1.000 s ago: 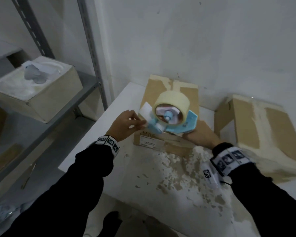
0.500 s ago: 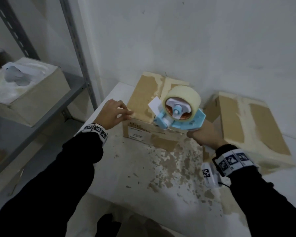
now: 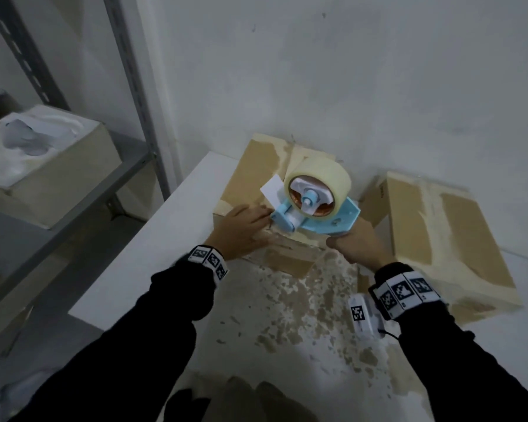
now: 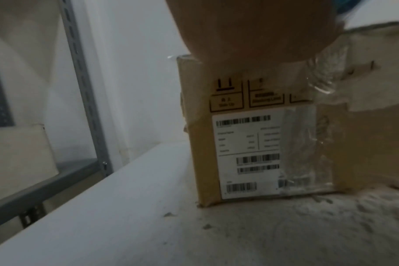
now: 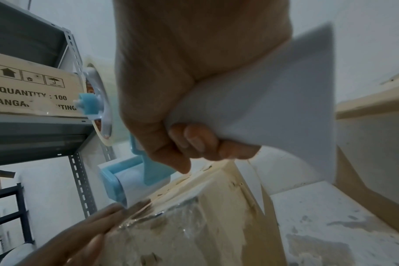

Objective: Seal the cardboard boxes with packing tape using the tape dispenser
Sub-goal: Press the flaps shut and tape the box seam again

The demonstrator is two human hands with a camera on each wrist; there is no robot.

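A brown cardboard box (image 3: 250,175) with old tape scars sits at the table's back left corner; its labelled front face (image 4: 246,153) fills the left wrist view. My right hand (image 3: 355,245) grips the handle of a light blue tape dispenser (image 3: 314,208) carrying a cream tape roll (image 3: 323,175), its roller (image 5: 130,187) down at the box's near top edge. My left hand (image 3: 241,228) lies flat on the box's near edge, fingers (image 5: 98,226) straight beside the roller over clear tape. A second taped box (image 3: 439,233) lies to the right.
The white table (image 3: 171,226) has a flaking, peeled patch (image 3: 311,315) in front of the boxes. A grey metal shelf rack (image 3: 128,74) stands left, holding a box with white packing (image 3: 40,159). The wall is right behind both boxes.
The dispenser came down from mid-air onto the left box's near edge. My left hand moved from the dispenser's tape end to the box's left side, then flat onto its near top edge.
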